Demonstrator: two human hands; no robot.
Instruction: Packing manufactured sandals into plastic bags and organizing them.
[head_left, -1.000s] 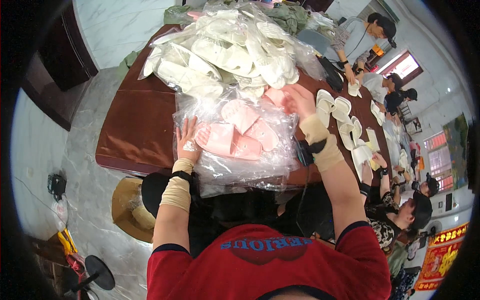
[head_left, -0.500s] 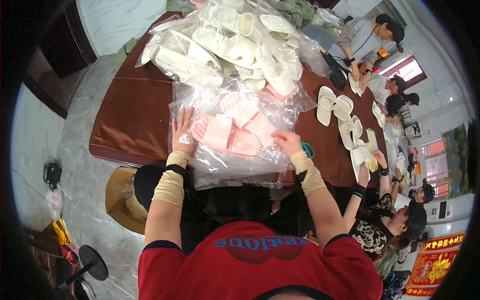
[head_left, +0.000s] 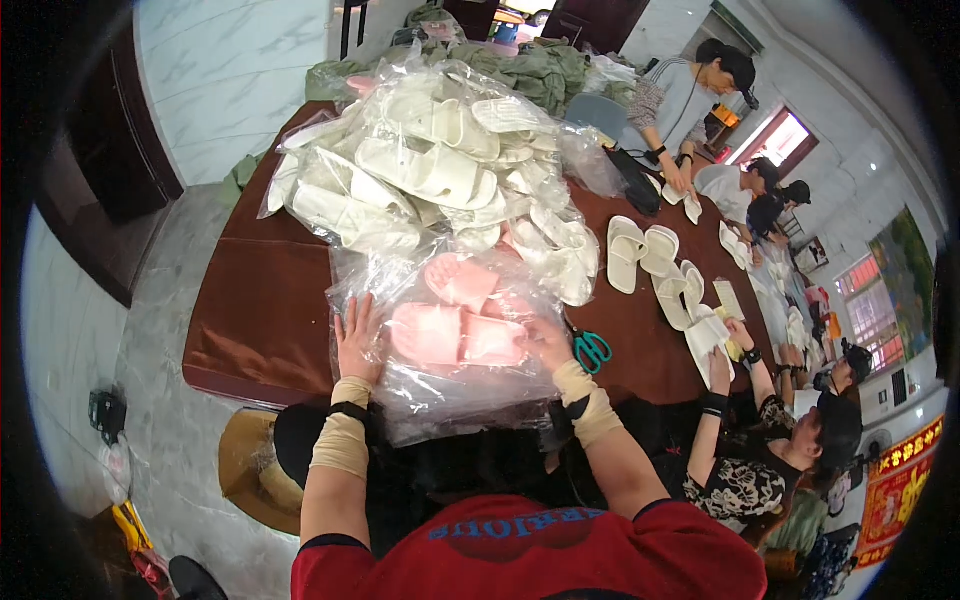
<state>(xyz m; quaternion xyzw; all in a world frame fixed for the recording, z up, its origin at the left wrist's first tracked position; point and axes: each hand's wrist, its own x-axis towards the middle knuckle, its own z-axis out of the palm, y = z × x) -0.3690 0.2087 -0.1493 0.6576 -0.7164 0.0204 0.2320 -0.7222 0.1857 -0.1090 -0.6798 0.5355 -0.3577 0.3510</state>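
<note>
A pink slipper (head_left: 428,334) lies crosswise on a stack of clear plastic bags (head_left: 430,402) in front of me. Behind it, a second pink slipper (head_left: 462,282) sits at a slant. My left hand (head_left: 358,338) rests flat on the plastic, fingers spread, just left of the nearer slipper. At that slipper's right end, the bent fingers of my right hand (head_left: 548,346) close on its edge; shiny film partly blurs the fingertips. Teal-handled scissors (head_left: 591,351) lie right of that hand.
A high heap of bagged white slippers (head_left: 425,170) stands behind the bags on the brown-covered table (head_left: 255,310). Loose white slippers (head_left: 626,255) lie to the right. Co-workers (head_left: 800,440) handle slippers along the right side. A cardboard box (head_left: 248,470) stands on the floor at left.
The view has tilted up, so the table sits lower in the picture. The slanted slipper now lies lower behind the nearer one. My left hand still presses on the plastic.
</note>
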